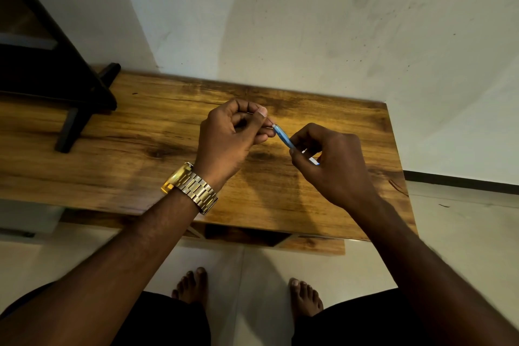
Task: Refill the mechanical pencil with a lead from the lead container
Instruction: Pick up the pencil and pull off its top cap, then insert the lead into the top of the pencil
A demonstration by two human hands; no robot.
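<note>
While we look down from the head camera, we see both bare hands raised over the brown wood-grain tabletop (pixel 157 132), close together near its middle. The right hand (pixel 334 161) has its fingers clamped around the slim light-blue plastic mechanical pencil (pixel 283 136), which slants up and to the left, its pale upper end pointing at the other hand; a small part of the barrel shows again below the fingers. The left hand (pixel 233 135) is curled, thumb pressed against the forefinger right at that upper end of the pencil. We make out a thin dark line between the pinch and the pencil's end, perhaps a lead, but it is too fine for us to be sure. We cannot find the lead container anywhere in view. A gold metal link watch (pixel 191 185) sits on the left wrist. A black angled frame (pixel 84 98) stands on the table's far left. Below the table edge are two bare feet on pale floor tiles (pixel 261 275).
</note>
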